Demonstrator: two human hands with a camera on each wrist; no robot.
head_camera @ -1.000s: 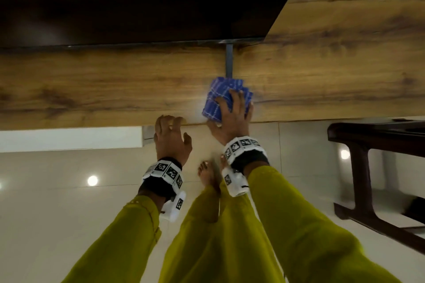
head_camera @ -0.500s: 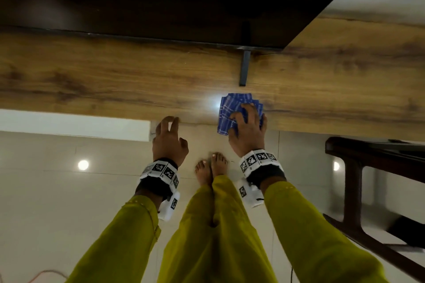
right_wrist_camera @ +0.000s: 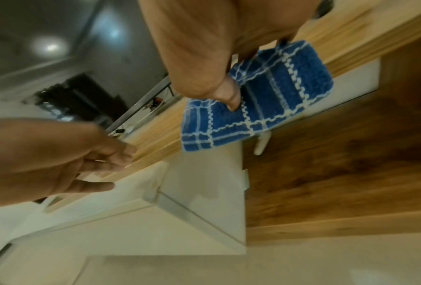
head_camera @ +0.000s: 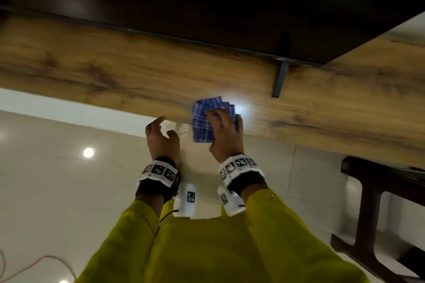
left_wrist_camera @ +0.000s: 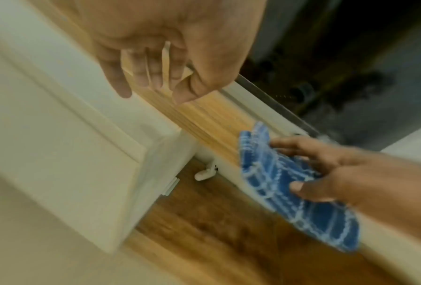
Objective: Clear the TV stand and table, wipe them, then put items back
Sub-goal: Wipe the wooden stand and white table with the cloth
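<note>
Right hand (head_camera: 224,132) lies on the folded blue checked cloth (head_camera: 204,122), thumb tucked under it, at the near edge of the wooden TV stand (head_camera: 115,71) — cloth partly overhanging. Over the last second the cloth has slid from beside the TV foot (head_camera: 279,80) toward that edge. Left hand (head_camera: 162,138) — loose, holding nothing — has lifted off it. Judgement: the wiping pass here is ending; putting items back remains.
</note>
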